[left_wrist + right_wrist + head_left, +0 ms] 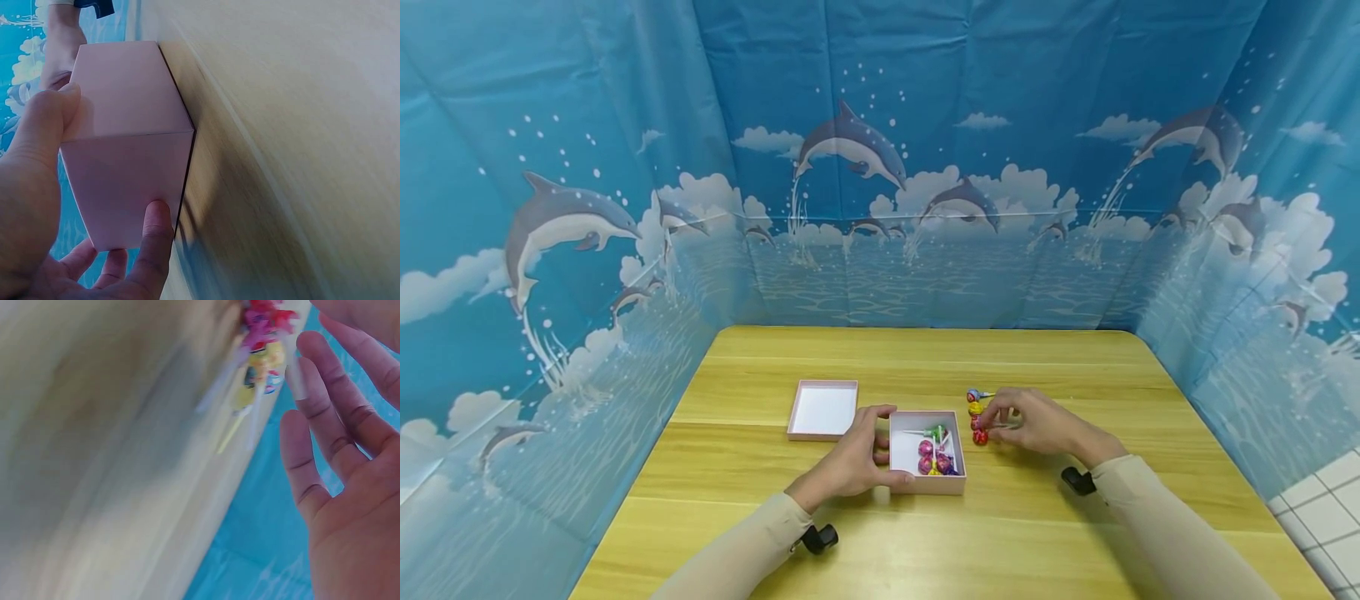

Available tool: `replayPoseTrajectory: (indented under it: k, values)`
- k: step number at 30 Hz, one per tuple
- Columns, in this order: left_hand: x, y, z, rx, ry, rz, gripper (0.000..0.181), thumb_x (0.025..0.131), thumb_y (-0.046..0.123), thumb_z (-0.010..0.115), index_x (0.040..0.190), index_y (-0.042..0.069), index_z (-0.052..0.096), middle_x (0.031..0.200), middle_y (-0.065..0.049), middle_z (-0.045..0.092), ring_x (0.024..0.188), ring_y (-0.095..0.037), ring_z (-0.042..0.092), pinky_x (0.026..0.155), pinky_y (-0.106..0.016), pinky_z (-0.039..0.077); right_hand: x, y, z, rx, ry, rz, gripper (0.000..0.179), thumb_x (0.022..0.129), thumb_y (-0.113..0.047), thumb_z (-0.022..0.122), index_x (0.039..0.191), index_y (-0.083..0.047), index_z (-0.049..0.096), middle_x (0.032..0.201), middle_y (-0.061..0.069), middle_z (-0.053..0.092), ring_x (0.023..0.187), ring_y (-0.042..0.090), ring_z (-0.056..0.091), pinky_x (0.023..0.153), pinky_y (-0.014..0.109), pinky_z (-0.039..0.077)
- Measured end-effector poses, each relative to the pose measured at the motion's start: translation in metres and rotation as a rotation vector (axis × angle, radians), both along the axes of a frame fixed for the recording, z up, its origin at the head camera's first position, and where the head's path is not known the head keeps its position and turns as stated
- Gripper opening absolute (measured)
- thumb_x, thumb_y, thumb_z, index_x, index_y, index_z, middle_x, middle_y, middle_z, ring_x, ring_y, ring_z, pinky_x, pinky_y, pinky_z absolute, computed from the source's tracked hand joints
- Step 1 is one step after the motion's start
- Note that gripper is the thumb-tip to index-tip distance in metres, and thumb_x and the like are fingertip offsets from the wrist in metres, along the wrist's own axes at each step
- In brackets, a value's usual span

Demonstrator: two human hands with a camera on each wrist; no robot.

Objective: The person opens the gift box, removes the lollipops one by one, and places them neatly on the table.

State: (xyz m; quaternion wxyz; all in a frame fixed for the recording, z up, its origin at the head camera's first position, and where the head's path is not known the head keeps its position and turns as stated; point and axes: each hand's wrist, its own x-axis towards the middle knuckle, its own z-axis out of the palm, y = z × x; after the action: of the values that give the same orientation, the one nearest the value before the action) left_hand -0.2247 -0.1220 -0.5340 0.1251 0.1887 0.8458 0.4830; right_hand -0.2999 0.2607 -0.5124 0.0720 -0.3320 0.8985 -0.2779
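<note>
An open pink box point(927, 486) stands on the table, with several lollipops point(926, 463) in its white inside. My left hand point(859, 462) grips the box from its left, thumb on the near side and fingers spread along the left wall and far corner. Right of the box, several wrapped lollipops point(975, 408) lie in a short column, blue, yellow and red. At the near end of that column my right hand point(1037, 423) pinches a red lollipop point(980, 437). Its white stick point(299, 378) passes in front of the fingers, while the thumb tip is out of the right wrist view.
A shallow pink lid point(823, 408) with a white inside lies face up, behind and left of the box. The wooden table point(880, 542) meets a blue dolphin-print curtain point(880, 275) at its back and sides. Each wrist wears a black camera mount point(820, 539).
</note>
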Motion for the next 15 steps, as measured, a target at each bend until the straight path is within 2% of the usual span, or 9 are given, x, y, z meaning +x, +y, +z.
replayPoseTrajectory:
  k: [4,9,15]
  values:
    - [-0.001,0.000,0.001,-0.017,0.009,0.006,0.114,0.094,0.029,0.103,0.180,0.013,0.031,0.165,-0.018,0.046,0.127,-0.026,0.070,0.102,-0.028,0.067,0.001,-0.006,0.009,0.010,0.057,0.017,0.015,0.109,-0.019,0.086,0.123,-0.023,0.086,0.123,-0.003,0.080,0.104,0.015,0.074,0.088,0.044,0.067]
    - [-0.002,0.000,0.001,-0.019,0.017,0.001,0.114,0.094,0.029,0.103,0.180,0.013,0.031,0.165,-0.019,0.045,0.127,-0.026,0.070,0.100,-0.025,0.066,0.003,-0.019,0.023,-0.008,0.147,0.090,0.021,0.107,-0.013,0.086,0.127,-0.022,0.085,0.127,-0.002,0.080,0.112,0.028,0.079,0.097,0.057,0.068]
    - [0.000,0.000,0.000,-0.010,0.001,-0.003,0.114,0.094,0.029,0.103,0.180,0.014,0.031,0.165,-0.018,0.045,0.127,-0.024,0.071,0.101,-0.022,0.066,0.009,-0.042,0.044,0.011,0.184,0.180,0.021,0.107,-0.014,0.086,0.127,-0.019,0.086,0.127,-0.005,0.079,0.109,0.026,0.077,0.097,0.054,0.068]
